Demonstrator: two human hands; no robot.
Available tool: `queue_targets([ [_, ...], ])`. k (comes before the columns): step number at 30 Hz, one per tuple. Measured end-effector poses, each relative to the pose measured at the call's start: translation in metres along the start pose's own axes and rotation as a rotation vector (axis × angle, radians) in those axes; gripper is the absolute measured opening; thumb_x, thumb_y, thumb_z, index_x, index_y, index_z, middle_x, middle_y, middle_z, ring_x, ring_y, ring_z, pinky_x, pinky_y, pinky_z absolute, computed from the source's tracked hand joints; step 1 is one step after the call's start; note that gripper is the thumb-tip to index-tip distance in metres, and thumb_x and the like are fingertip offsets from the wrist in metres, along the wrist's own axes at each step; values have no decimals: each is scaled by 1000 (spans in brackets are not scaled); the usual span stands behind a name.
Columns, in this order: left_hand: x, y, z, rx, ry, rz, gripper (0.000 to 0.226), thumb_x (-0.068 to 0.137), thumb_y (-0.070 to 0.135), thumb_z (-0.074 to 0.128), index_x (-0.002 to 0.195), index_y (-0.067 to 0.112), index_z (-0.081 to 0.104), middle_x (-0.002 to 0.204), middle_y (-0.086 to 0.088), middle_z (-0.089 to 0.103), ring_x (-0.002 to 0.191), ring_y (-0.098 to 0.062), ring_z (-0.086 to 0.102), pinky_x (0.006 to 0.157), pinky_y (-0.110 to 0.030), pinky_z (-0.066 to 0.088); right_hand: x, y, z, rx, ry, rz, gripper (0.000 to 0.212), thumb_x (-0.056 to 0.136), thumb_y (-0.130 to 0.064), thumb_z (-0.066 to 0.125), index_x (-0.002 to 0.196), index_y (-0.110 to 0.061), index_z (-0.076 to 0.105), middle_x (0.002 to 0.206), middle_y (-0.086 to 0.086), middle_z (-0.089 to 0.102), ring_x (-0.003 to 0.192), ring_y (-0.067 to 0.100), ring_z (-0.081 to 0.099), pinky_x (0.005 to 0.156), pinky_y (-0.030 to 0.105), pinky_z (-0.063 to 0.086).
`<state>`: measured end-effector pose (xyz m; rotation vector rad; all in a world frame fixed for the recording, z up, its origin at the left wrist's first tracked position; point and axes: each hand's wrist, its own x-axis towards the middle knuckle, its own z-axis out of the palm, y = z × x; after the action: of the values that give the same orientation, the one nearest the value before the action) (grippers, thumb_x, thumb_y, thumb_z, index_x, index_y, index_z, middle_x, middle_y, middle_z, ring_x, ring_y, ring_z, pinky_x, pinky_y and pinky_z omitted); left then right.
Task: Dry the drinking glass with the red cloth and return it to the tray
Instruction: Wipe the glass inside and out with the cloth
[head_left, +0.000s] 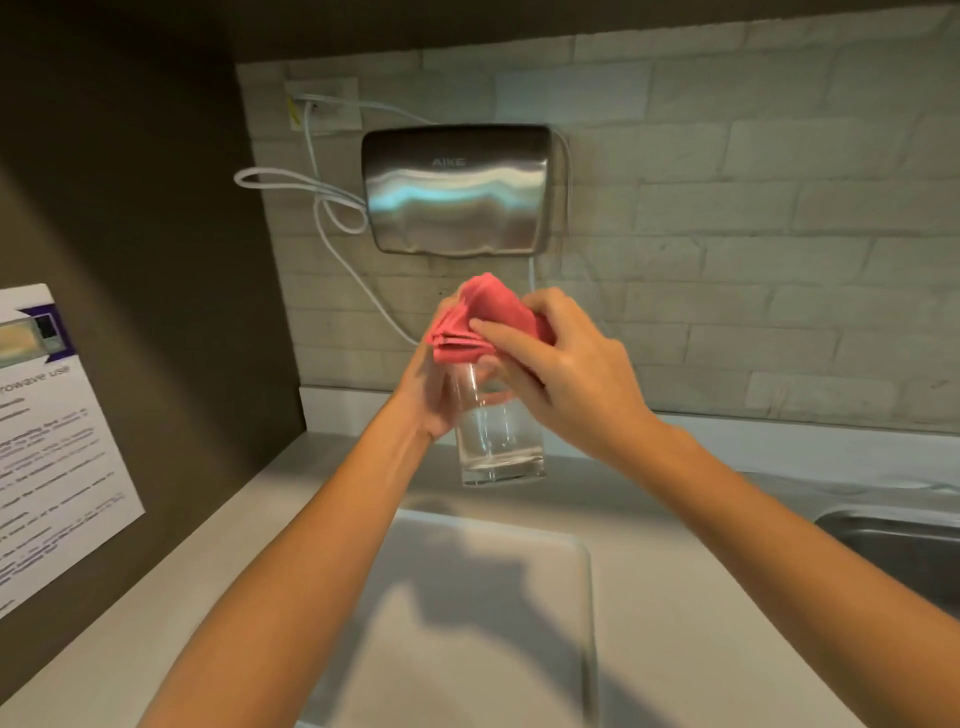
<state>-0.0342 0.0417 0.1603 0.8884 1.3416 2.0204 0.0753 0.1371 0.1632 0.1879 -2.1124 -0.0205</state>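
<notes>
Both hands work above the tray (582, 582): left hand (431, 395) grips the drinking glass (498, 441), right hand (561, 374) clutches the red cloth (478, 317) at its rim.

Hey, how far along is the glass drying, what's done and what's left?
Done: the drinking glass is picked up, held above the tray by the left hand. In hand: the right hand presses the red cloth into its open top. Left: finish wiping, then set the glass on the tray, which shows nothing on it.
</notes>
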Motion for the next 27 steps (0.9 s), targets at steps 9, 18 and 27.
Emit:
queue_targets([
  [9,-1,1,-3,42,-78,-43,65,91,53,40,80,-8,59,73,-21,58,50,-13,58,51,-23,51,-2,-2,-3,-124,-111,-157,28,89,-38,47,103,-25,67,99,8,56,82,25,50,39,24,33],
  [18,-7,-5,-10,-18,-39,-17,51,86,56,38,92,10,58,79,-8,66,62,-17,66,56,-28,56,-29,6,2,63,-83,-162,30,95,-43,38,121,-34,52,107,2,48,84,18,46,50,27,42],
  [27,-4,0,-14,-19,8,10,58,74,62,45,94,11,63,91,-7,66,79,-22,64,73,-37,54,-55,-13,8,113,-177,-356,29,96,-40,40,116,-31,58,110,1,46,85,18,47,52,27,41],
])
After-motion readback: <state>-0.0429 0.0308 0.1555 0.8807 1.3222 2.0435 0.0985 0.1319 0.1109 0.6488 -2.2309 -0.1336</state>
